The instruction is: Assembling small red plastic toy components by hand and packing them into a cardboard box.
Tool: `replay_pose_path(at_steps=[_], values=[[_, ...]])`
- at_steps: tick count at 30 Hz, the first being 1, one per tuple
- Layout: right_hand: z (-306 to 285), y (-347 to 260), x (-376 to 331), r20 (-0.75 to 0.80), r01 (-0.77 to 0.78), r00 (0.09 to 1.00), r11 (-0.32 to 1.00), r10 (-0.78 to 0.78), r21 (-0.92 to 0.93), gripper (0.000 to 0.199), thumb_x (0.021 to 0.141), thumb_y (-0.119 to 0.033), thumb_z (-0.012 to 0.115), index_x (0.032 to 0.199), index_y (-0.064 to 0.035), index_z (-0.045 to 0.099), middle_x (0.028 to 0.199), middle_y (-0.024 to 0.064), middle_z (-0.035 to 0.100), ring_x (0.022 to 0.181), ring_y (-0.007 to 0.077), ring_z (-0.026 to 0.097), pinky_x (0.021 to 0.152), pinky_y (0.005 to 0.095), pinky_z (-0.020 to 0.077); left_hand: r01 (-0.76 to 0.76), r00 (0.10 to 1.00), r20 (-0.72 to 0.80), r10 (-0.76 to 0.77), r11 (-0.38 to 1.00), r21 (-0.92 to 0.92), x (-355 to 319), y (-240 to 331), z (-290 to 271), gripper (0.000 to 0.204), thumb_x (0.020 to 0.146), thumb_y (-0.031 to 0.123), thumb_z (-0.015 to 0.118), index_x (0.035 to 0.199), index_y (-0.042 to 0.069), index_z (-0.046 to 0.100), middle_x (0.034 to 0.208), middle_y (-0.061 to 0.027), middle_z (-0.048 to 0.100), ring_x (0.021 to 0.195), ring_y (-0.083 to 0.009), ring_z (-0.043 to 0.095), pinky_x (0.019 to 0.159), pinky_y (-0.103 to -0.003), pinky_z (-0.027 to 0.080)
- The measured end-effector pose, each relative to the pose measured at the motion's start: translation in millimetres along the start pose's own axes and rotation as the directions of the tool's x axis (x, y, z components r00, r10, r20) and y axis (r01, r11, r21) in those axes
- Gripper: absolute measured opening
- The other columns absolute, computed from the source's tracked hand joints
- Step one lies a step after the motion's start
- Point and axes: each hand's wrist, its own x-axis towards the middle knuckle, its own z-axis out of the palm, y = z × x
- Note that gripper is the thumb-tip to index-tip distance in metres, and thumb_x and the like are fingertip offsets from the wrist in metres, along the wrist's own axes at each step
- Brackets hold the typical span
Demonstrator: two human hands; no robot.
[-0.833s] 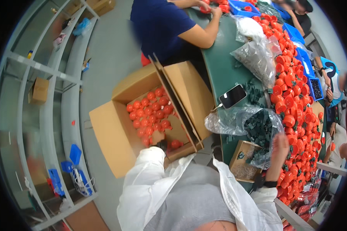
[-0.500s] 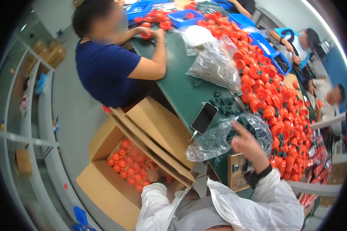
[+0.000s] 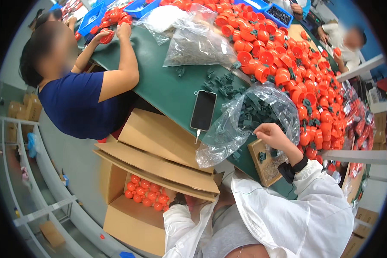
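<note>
My left hand [image 3: 171, 194] reaches into a cardboard box [image 3: 131, 221] among shiny red balls [image 3: 146, 192]. The box flap hides most of its fingers, so what it grips does not show. Over the near edge of a clear plastic bag [image 3: 217, 150] of dark green plastic clips [image 3: 256, 109], my right hand [image 3: 273, 136] has its fingers drawn together. Whatever it may hold is too small to make out. Just below that hand lies a shallow wooden tray [image 3: 257, 160] with a green clip and small metal bits in it.
A phone [image 3: 203, 111] on a cable lies on the green table [image 3: 155, 81]. Beyond are loose clips, a bag of grey parts [image 3: 198, 47] and a long heap of red cups [image 3: 284, 77]. One co-worker [image 3: 73, 101] sits at the left, another [image 3: 342, 41] at the far right.
My view has swung to the right. My right hand has changed from a stretched index finger to drawn-together fingers. My left hand has gone further under the flap.
</note>
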Motion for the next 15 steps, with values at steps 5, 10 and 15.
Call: replay_pose_path(at_steps=[5, 10, 15], values=[[3, 14, -46, 0.033, 0.016, 0.999, 0.985, -0.01, -0.172, 0.013, 0.075, -0.009, 0.057, 0.081, 0.0013, 0.062, 0.07, 0.0133, 0.062, 0.062, 0.0207, 0.06, 0.06, 0.0302, 0.047, 0.068, 0.994, -0.057, -0.095, 0.93, -0.362, -29, -21, -77, 0.062, 0.076, 0.038, 0.056, 0.128, 0.009, 0.037, 0.129, -0.0146, 0.041, 0.115, -0.0313, 0.043, 0.085, -0.044, 0.045], [3, 65, -81, -0.139, 0.014, 0.986, 0.885, -0.089, -0.466, 0.009, 0.075, -0.013, 0.057, 0.075, -0.0039, 0.059, 0.075, 0.0129, 0.057, 0.073, 0.0334, 0.057, 0.063, 0.0405, 0.0461, 0.069, 0.977, -0.028, -0.212, 0.434, -0.898, -102, 158, -98, 0.053, 0.079, 0.039, 0.046, 0.118, 0.002, 0.045, 0.117, -0.0136, 0.05, 0.106, -0.0283, 0.05, 0.083, -0.04, 0.047], [20, 49, -68, -0.246, 0.085, 0.946, 0.893, -0.211, -0.442, 0.008, 0.074, -0.012, 0.057, 0.078, -0.0058, 0.058, 0.079, 0.0118, 0.053, 0.072, 0.0318, 0.057, 0.063, 0.0414, 0.0456, 0.123, 0.984, 0.078, -0.159, 0.299, -0.946, -144, 245, -117, 0.044, 0.078, 0.027, 0.038, 0.113, 0.002, 0.048, 0.106, -0.0137, 0.057, 0.086, -0.0313, 0.058, 0.066, -0.042, 0.053]])
